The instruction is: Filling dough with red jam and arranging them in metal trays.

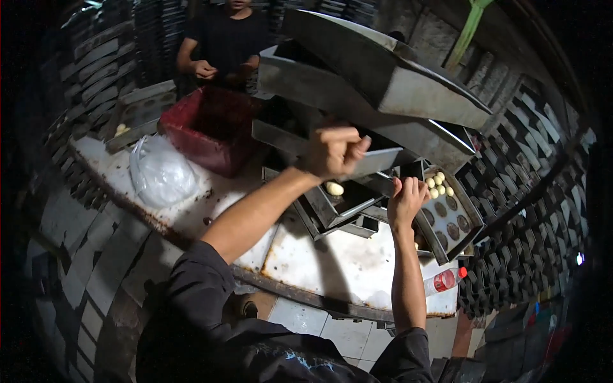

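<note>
My left hand (335, 151) is curled into a fist at the lip of a tilted metal tray (383, 159) in a pile of long metal trays (357, 76). My right hand (405, 201) grips the edge of a lower tray (377, 185) just to the right. A pale dough ball (334, 188) lies in an open tray (332, 207) below my left hand. To the right, a mould tray (469, 214) with round cups holds several dough balls (438, 184) at its far end.
A red tub (214, 127) and a white plastic bag (159, 172) sit on the worn white table (332, 268). A red-capped bottle (447, 279) lies at its right edge. Another person (227, 38) in black stands behind. Stacked trays (96, 70) line the walls.
</note>
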Action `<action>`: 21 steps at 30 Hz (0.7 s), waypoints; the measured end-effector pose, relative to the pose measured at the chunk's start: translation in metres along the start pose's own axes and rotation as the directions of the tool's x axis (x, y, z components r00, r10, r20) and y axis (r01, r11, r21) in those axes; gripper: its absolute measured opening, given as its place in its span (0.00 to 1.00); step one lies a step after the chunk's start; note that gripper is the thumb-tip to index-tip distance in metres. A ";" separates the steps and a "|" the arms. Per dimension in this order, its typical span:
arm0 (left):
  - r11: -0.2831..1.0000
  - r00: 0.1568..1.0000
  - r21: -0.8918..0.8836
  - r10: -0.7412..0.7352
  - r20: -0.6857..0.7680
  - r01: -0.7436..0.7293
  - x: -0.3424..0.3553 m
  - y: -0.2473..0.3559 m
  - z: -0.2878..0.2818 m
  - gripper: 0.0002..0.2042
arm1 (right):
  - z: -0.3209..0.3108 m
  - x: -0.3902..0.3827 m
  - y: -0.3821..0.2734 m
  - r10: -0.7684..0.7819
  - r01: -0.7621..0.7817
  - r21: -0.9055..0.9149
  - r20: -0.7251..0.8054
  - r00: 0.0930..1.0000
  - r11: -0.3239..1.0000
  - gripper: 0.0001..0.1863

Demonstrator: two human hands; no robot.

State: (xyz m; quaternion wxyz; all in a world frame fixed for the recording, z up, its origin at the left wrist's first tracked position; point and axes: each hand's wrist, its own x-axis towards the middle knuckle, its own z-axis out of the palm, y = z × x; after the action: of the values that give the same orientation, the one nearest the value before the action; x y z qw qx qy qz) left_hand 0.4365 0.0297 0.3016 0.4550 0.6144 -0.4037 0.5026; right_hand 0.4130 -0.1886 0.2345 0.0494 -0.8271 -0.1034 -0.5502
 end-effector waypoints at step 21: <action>0.988 0.995 -0.113 0.103 -0.005 -0.103 -0.008 0.005 0.006 0.08 | -0.036 0.134 0.024 -0.227 0.181 -0.187 -0.264 0.937 0.965 0.16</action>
State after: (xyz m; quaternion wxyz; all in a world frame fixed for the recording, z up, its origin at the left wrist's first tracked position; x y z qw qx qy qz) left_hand 0.4319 0.0231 0.2936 0.4623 0.5661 -0.4629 0.5015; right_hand 0.4358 -0.2031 0.3727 -0.0604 -0.7259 -0.1362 -0.6714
